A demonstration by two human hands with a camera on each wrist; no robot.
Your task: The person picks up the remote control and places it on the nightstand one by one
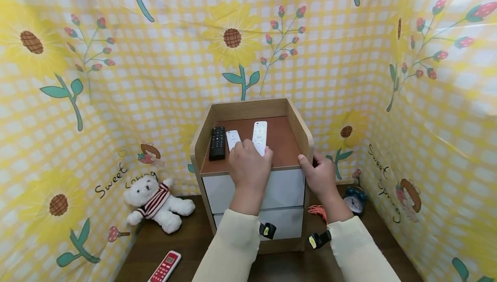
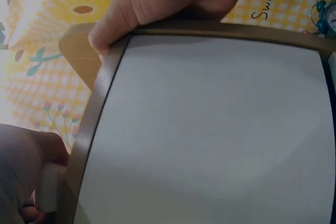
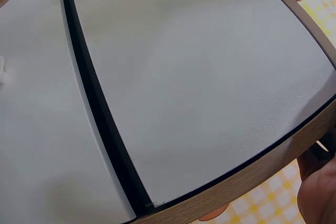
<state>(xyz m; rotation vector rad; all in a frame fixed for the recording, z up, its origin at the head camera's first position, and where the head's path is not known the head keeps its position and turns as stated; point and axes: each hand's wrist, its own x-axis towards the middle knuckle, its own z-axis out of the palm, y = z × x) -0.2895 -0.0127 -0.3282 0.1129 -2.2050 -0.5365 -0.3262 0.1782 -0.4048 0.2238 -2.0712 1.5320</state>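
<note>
My left hand (image 1: 250,165) is over the front of a small drawer cabinet's brown top (image 1: 285,144). Its thumb and fingers pinch the lower end of a white remote control (image 1: 260,131); in the left wrist view a white end (image 2: 48,187) shows in that hand. To the left lies a second white remote (image 1: 233,137), its lower part hidden by the fingers. A black remote control (image 1: 217,143) lies further left along the side wall. My right hand (image 1: 321,174) grips the cabinet's right side panel, thumb at the front top corner, fingers behind the panel.
Two white drawer fronts (image 1: 283,189) face me. On the dark table, a white teddy bear (image 1: 165,202) and a red-and-white remote (image 1: 165,267) lie left. Right of the cabinet are an orange stringy item (image 1: 318,211) and a teal alarm clock (image 1: 354,202). Patterned cloth surrounds everything.
</note>
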